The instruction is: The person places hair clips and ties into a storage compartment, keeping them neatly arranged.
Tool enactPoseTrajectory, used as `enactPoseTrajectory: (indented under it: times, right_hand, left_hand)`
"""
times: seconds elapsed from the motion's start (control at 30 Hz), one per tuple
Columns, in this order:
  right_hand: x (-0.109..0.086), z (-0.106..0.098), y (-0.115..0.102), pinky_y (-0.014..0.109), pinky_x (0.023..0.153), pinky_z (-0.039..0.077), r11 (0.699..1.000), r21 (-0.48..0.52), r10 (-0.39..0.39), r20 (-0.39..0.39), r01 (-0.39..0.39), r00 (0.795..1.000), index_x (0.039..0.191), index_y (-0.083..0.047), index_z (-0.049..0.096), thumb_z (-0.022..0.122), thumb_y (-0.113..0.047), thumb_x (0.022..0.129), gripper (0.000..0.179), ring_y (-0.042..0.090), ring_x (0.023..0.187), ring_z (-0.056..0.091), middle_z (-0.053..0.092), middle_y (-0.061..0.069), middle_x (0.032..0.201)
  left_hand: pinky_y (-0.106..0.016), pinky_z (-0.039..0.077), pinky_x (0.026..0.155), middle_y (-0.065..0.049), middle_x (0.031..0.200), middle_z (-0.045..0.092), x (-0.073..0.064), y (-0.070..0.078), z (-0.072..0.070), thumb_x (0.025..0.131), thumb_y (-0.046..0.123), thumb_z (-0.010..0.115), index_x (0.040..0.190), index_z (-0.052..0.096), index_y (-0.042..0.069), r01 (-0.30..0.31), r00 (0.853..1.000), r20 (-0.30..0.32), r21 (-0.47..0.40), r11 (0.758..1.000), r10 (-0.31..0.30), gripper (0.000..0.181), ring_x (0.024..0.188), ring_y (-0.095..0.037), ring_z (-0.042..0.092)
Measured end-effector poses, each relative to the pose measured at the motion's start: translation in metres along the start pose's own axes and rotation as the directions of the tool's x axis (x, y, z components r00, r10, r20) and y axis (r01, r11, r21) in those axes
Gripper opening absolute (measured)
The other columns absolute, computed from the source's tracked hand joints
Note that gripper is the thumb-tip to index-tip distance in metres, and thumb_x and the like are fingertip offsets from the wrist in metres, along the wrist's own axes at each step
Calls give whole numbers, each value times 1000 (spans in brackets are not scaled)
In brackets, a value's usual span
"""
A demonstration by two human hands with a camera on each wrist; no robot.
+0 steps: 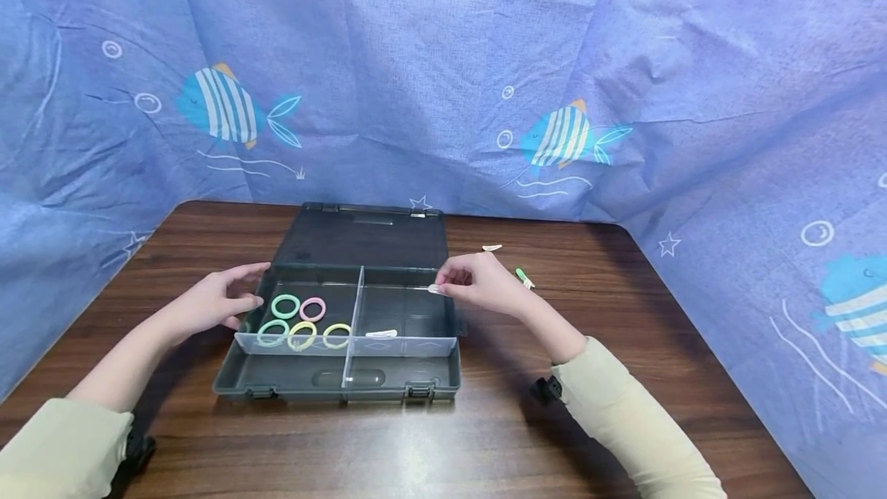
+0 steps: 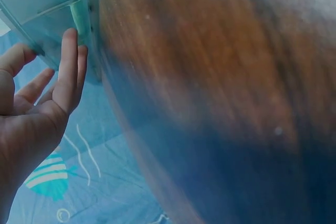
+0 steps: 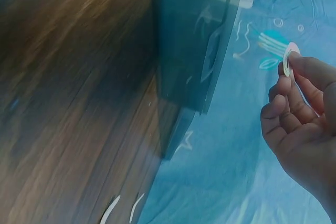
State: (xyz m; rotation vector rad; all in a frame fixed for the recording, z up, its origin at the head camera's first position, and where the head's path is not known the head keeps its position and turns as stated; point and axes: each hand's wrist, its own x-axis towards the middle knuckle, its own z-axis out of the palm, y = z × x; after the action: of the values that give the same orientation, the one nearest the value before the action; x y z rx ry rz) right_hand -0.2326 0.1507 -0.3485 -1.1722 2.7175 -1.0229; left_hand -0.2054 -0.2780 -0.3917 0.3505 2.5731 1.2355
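A dark see-through divided box (image 1: 277, 369) stands on the table. My right hand (image 1: 485, 282) pinches a small white snap hair clip (image 3: 290, 59) between thumb and forefinger, over the right edge of the back right compartment. Another white hair clip (image 1: 382, 333) lies in that compartment, near the front divider. The back left compartment holds several hair ties, among them a pink one (image 1: 312, 309), a green one (image 1: 285, 306) and a yellow one (image 1: 337, 336). At the box's left side my left hand (image 1: 218, 298) rests its spread fingers (image 2: 69, 66) against the wall.
The box's lid (image 1: 367, 237) lies folded back behind it. On the wooden table (image 1: 554, 437), right of the box, lie a white hair clip (image 1: 492, 248) and a green hair clip (image 1: 521, 275) with a white one against it. A blue fish-print cloth (image 1: 430, 75) hangs behind.
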Motion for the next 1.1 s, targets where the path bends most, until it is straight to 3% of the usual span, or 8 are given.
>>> enactPoseTrajectory:
  times: [0.23,0.47,0.73,1.1]
  right_hand:
    - [17,13,-7,20,54,45,999,31,-10,36,9,999,86,-13,69,70,-18,86,5,2,60,53,65,-8,71]
    - [34,29,-5,18,54,44,998,43,-56,86,52,995,89,-15,70,69,-18,87,3,0,59,53,68,-4,73]
    - [52,45,-5,15,58,47,993,-28,-112,128,116,985,87,-14,72,70,-17,87,4,-2,61,54,67,-8,74]
    - [63,65,0,15,60,46,995,-10,-94,223,99,970,89,-14,74,70,-15,86,5,-1,63,57,70,-6,79]
  left_hand:
    - [-37,57,69,-36,141,30,-2,-2,-1,94,23,58,149,21,2,18,1000,14,-38,999,-18,70,109,-39,57]
    - [-37,57,69,-37,142,27,-3,1,-1,95,20,58,150,19,2,35,999,30,-59,998,-33,70,103,-34,60]
    - [-36,57,68,-36,141,26,-1,5,0,94,14,58,149,19,1,48,998,35,-74,996,-45,68,94,-28,62]
    - [-38,57,68,-37,140,27,0,5,1,95,14,56,149,19,0,42,999,32,-72,997,-40,67,98,-30,62]
